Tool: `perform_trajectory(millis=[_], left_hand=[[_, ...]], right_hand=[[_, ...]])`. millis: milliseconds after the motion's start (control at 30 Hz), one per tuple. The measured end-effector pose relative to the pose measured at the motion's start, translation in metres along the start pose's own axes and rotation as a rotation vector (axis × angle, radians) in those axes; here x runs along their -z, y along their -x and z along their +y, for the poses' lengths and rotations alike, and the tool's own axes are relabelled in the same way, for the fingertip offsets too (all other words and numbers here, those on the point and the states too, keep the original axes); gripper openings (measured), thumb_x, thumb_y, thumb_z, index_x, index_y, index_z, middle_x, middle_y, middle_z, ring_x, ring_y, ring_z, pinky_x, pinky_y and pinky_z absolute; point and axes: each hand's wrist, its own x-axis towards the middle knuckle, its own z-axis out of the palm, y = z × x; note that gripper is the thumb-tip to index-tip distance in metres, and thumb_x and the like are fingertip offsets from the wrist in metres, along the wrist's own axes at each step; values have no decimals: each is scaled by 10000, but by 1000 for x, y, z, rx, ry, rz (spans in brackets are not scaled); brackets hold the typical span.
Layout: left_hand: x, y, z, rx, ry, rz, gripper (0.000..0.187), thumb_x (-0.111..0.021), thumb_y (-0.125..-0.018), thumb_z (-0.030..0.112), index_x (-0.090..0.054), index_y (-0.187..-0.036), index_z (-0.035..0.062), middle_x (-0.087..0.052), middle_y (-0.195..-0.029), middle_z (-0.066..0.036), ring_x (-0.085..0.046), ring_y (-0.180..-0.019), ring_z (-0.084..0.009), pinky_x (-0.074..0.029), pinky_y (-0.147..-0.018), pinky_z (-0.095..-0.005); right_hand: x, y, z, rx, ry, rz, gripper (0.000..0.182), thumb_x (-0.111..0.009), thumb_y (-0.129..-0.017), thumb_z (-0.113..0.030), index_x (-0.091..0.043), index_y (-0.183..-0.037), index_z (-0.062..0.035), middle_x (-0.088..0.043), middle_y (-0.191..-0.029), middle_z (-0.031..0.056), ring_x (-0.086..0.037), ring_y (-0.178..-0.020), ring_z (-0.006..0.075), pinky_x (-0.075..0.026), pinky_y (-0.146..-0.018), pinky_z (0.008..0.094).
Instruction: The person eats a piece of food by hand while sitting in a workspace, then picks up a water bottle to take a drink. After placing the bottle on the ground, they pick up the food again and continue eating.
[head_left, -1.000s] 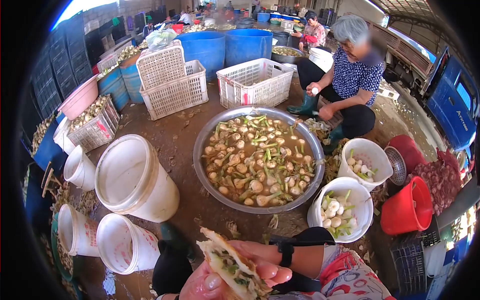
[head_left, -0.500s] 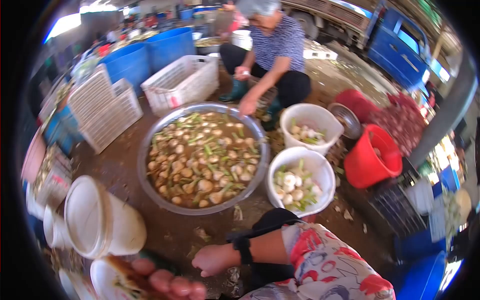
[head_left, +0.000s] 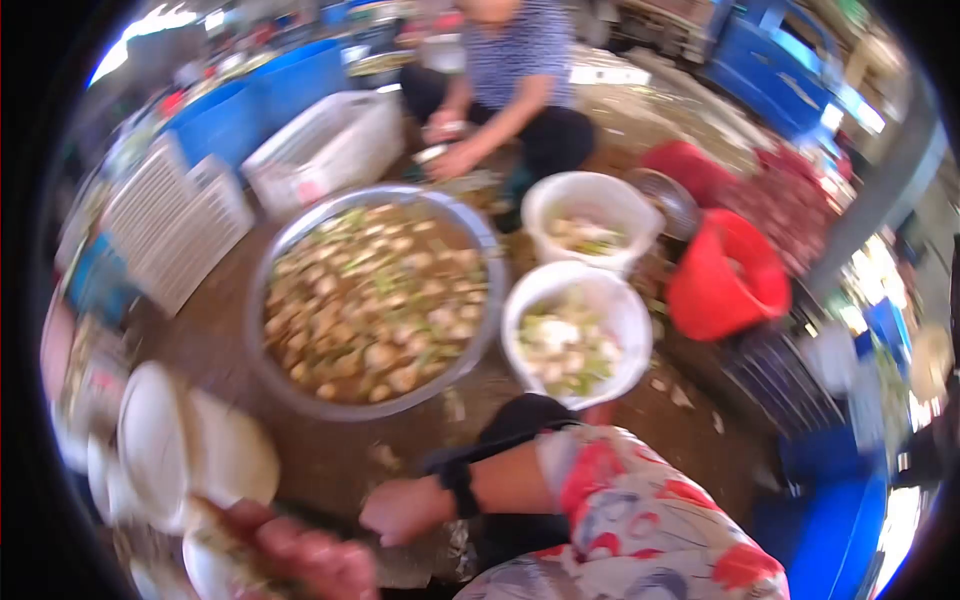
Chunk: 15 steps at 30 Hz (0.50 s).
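My right hand (head_left: 402, 510), with a black band at the wrist, is closed in a fist low in the middle; anything inside is hidden. At the bottom left my left hand (head_left: 315, 555) is blurred, its fingers curled beside something brownish that I cannot make out. Beyond both hands stands a wide metal basin (head_left: 262, 345) of brown water with many pale bulbs (head_left: 375, 300) and green stalks. Right of it a white bucket (head_left: 640, 335) holds whiter bulbs (head_left: 565, 340). Neither hand touches the basin or this bucket.
Across the basin sits a person (head_left: 520, 70), both hands near a whitish object. A second white bucket (head_left: 535, 205), a red bucket (head_left: 700, 290) and a black crate (head_left: 785, 380) stand right. A lidded white bucket (head_left: 240, 450), white crates (head_left: 335, 150) and blue tubs (head_left: 215, 120) line the left.
The whole view has shifted, so the scene sits further left and is more blurred. The other person's hand has left the basin's rim and come close to their other hand.
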Motion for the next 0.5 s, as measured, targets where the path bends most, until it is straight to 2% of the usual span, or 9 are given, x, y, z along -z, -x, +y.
perform_trajectory(millis=[100, 167, 200, 267, 300, 367, 400, 467, 500], left_hand=[[-5, -6, -7, -8, 34, 102, 474, -538, -821, 240, -359, -1228, 74, -467, -1098, -91, -386, -982, -231, -318, -932, -391], [10, 5, -1, 17, 20, 190, 438, -469, -858, 260, -358, -1228, 53, -455, -1134, -137, -397, -1073, -299, -310, -953, -405], [-13, -2, -3, -63, 217, 579, 425, -464, -863, 250, -362, -1221, 44, -447, -1157, -153, -388, -1124, -333, -295, -970, -422], [8, -10, 8, -116, 53, 61, 412, -451, -870, 247, -363, -1218, 45, -445, -1164, -153, -384, -1134, -345, -283, -979, -436], [7, -5, 6, -125, 57, 47, 412, -451, -870, 247, -363, -1218, 45, -445, -1164, -153, -384, -1134, -345, -283, -979, -436], [-14, 1, 4, -113, 430, 341, 401, -448, -871, 244, -368, -1210, 45, -444, -1168, -151, -382, -1135, -340, -281, -979, -433], [-4, -4, 4, -119, 435, 332, 401, -448, -871, 244, -368, -1210, 45, -444, -1168, -151, -382, -1135, -340, -281, -979, -433], [16, -17, 6, -175, 239, -310, 401, -452, -869, 258, -374, -1205, 53, -447, -1161, -153, -375, -1145, -341, -270, -985, -431], [16, -12, 6, -188, 240, -317, 401, -452, -869, 258, -374, -1205, 53, -447, -1161, -153, -375, -1145, -341, -270, -985, -431]], right_hand=[[-3, 1, 11, -55, -372, -106, 315, -599, -633, -268, -612, -769, 15, -599, -765, 213, -581, -741, 339, -460, -672, 405], [8, 8, 3, -49, -251, -134, 318, -594, -647, -267, -603, -797, 13, -597, -780, 211, -578, -755, 339, -457, -681, 405], [13, 7, 0, -49, -199, -134, 319, -591, -654, -266, -598, -812, 11, -596, -788, 210, -576, -761, 339, -456, -685, 404], [20, 9, -2, -61, -133, -123, 324, -586, -668, -265, -589, -840, 9, -593, -803, 207, -573, -775, 339, -454, -694, 404], [21, 9, -3, -65, -119, -116, 326, -583, -675, -265, -585, -854, 8, -592, -810, 206, -571, -782, 339, -453, -698, 403], [24, 12, -4, -74, -106, -115, 331, -578, -689, -264, -576, -882, 5, -590, -825, 203, -568, -795, 339, -451, -707, 403], [24, 12, -5, -76, -98, -115, 334, -576, -696, -263, -572, -896, 4, -589, -833, 202, -566, -802, 339, -450, -711, 402], [24, 12, -7, -73, -86, -114, 339, -570, -710, -262, -563, -924, 1, -586, -848, 199, -563, -815, 339, -448, -719, 402], [24, 11, -6, -69, -77, -118, 343, -568, -717, -262, -559, -938, 0, -585, -855, 198, -561, -822, 339, -447, -724, 401]])
